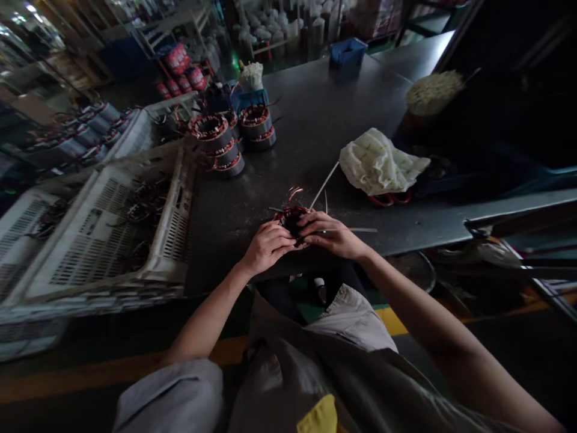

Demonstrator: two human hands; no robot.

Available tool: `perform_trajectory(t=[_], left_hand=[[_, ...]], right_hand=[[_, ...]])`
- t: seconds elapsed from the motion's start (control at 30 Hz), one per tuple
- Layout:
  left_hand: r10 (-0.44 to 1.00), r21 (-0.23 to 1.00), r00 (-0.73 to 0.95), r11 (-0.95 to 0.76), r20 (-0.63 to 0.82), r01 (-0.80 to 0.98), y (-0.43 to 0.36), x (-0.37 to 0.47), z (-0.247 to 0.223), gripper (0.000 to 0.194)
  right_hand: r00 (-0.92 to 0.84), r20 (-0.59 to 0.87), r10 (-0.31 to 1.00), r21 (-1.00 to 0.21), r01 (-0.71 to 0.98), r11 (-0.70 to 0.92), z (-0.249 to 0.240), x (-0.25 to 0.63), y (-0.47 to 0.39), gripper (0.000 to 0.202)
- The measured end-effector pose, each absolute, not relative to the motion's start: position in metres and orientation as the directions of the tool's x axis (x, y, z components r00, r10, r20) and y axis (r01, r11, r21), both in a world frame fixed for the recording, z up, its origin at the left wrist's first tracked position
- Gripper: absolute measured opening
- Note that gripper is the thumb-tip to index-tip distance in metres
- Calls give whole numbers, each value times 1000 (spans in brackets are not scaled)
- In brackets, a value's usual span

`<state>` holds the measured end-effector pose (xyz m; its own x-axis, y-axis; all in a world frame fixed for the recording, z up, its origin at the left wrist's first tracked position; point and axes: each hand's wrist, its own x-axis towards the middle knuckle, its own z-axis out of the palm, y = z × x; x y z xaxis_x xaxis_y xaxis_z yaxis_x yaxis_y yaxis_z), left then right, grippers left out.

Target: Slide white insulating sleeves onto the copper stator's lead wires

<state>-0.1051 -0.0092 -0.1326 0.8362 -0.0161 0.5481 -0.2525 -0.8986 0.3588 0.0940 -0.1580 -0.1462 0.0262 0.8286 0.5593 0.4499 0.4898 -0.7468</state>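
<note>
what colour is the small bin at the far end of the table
Blue bin, seen in the head view.

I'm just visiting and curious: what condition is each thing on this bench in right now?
Motor stator: on the bench edge, copper wires sticking up.
Left hand: gripping the stator.
Right hand: gripping the stator.
Stacked stators: upright piles.
White crate: tilted, holds wire coils.
White bag: crumpled.

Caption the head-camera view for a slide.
Both hands, left hand and right hand, grip a copper-wound stator at the dark workbench edge.
</note>
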Motion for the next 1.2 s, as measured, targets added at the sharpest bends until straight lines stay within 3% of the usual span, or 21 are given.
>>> perform_trajectory(t=[0.1, 0.2, 0.3, 0.4, 0.67, 1.03, 1.1, 1.2], left_hand=[[32, 315, 807, -929, 589, -193, -22, -102, -133, 11], [125, 253, 745, -966, 655, -61, -41, -95, -138, 8], [197, 212, 700, -975, 686, 67, -55, -89, -140, 7], [194, 200, 710, -977, 677, 76, -61, -88, -134, 10], [121, 159, 773, -987, 623, 27, -51, -94, -123, 21], [172, 261, 734, -965, 657, -8, -50, -93, -131, 10], [201, 279, 728, -960, 656, 13, -52, -93, -131, 8], [207, 282, 735, -959, 645, 22, -55, -93, -131, 6]], right_hand=[[225, 527, 819, -790, 485, 375, -141, 114, -170, 44], [358, 582, 730, -706, 669, 234, -149, 128, -182, 39], [164, 575, 802, -470, 868, 159, -166, 125, -192, 33], [6, 520, 854, -278, 947, 163, -180, 112, -205, 32], [-113, 596, 795, -134, 962, 237, -189, 89, -258, 35], [-144, 705, 695, -171, 916, 363, -173, 89, -259, 20], [-23, 793, 608, -233, 911, 339, -161, 86, -262, 22], [326, 785, 526, -494, 842, 215, -145, 76, -271, 31]])
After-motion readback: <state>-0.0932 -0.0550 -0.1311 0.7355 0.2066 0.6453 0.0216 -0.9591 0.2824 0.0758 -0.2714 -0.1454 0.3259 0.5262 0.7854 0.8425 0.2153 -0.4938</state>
